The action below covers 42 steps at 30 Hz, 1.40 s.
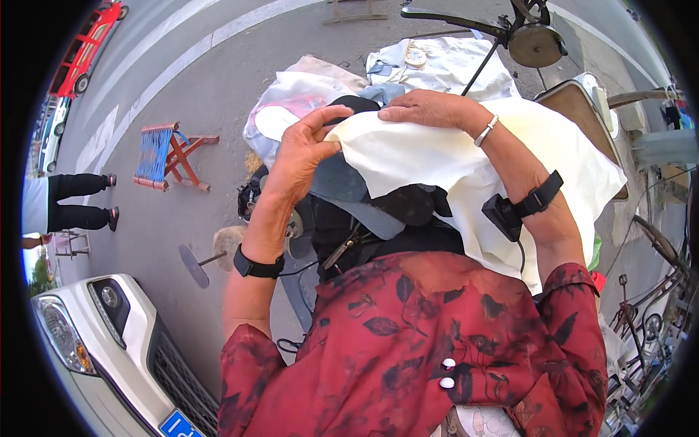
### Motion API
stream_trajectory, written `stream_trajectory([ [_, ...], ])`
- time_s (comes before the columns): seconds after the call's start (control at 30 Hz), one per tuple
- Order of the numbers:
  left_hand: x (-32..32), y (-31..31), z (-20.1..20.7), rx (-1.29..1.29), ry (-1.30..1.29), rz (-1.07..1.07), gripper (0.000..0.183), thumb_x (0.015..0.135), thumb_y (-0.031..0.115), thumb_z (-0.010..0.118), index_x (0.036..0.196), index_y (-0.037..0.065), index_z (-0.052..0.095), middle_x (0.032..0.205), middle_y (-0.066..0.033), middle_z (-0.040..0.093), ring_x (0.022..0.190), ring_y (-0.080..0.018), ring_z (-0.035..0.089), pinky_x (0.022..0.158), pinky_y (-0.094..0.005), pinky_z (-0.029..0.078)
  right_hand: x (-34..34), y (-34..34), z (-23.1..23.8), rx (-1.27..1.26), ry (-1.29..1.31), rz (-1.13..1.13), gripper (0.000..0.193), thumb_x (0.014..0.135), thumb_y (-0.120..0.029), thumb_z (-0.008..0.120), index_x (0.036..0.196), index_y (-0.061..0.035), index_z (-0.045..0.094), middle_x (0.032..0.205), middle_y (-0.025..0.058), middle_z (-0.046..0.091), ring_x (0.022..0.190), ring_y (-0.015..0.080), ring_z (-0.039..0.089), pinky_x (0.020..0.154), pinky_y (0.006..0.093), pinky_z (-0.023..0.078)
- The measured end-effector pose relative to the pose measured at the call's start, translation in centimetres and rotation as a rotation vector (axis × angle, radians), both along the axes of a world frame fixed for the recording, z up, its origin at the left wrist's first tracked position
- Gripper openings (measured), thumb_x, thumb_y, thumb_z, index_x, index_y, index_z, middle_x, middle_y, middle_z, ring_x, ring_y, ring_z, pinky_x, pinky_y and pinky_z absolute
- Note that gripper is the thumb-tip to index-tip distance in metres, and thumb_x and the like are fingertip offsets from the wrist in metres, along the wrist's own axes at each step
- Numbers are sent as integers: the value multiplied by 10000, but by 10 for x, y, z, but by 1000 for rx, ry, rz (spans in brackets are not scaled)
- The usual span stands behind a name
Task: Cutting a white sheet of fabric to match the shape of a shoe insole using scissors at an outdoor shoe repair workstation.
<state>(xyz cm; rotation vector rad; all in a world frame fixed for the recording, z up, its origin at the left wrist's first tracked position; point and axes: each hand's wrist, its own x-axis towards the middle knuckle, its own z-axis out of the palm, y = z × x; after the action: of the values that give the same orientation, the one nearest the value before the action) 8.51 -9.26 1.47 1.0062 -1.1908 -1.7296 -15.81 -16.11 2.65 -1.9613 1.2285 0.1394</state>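
A large cream sheet [524, 160], soft like thin leather or cloth, drapes from my hands over my lap and out to the right. My left hand [300, 153] pinches its left corner between thumb and fingers. Along the upper edge, my right hand [429, 109] grips the same sheet, its fingertips folded over and partly hidden. A black rounded piece [357, 103] shows just behind that edge. Under the sheet lie grey-blue flat pieces [336, 178] and a dark rounded piece [408, 205] on my lap. A metal hand tool [342, 247], perhaps scissors, rests below them.
Plastic bags [291, 91] and a white cloth [466, 62] lie ahead. A dark metal machine [535, 44] stands far right, near an open case [582, 120]. Leftward are a blue-topped folding stool [155, 156], a white car [124, 349] and a standing person [73, 200].
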Motion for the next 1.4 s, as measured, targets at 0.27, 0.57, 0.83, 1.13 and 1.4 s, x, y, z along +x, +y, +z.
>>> stream_trajectory([
  [0.27, 6, -10, -8, 128, 58, 198, 197, 819, -36, 609, 1002, -12, 676, 1185, -131, 614, 1019, -163, 590, 904, -271, 465, -8, 86, 48, -799, -219, -36, 663, 681, -382, 764, 1238, -124, 513, 1262, 94, 520, 1165, 284, 489, 984, 401, 362],
  [0.57, -27, -44, 17, 156, 188, 189, 299, 943, 190, 559, 1161, -13, 580, 1135, -112, 611, 976, -193, 619, 749, -281, 529, -71, 86, 36, -656, -483, -646, 171, 862, -74, 596, 1025, -34, 629, 885, 30, 664, 787, 105, 604, 701, 258, 478],
  [0.83, -95, -16, 57, -75, -8, -287, 890, 780, 465, 707, 1437, 45, 276, 1433, -235, 329, 969, -224, 625, 651, -245, 519, -102, 79, 70, -780, -849, -632, 191, 919, -150, 575, 994, 9, 651, 863, -14, 641, 742, 50, 531, 672, 228, 451],
  [1.13, -158, 12, 41, -66, -25, -323, 422, 871, 179, 624, 1244, 3, 531, 1008, -130, 645, 610, -139, 618, 523, -231, 436, -101, 73, 84, -848, -561, -807, 255, 901, -185, 573, 999, 47, 614, 756, 138, 626, 638, 144, 532, 628, 293, 451],
  [1.4, -115, -71, 52, -75, 128, -79, 255, 950, 170, 510, 1160, 33, 554, 1086, -153, 630, 630, -117, 623, 435, -176, 386, -118, 105, 90, -944, -127, -834, 168, 860, -147, 605, 955, -9, 604, 764, 183, 615, 681, 359, 587, 629, 374, 459],
])
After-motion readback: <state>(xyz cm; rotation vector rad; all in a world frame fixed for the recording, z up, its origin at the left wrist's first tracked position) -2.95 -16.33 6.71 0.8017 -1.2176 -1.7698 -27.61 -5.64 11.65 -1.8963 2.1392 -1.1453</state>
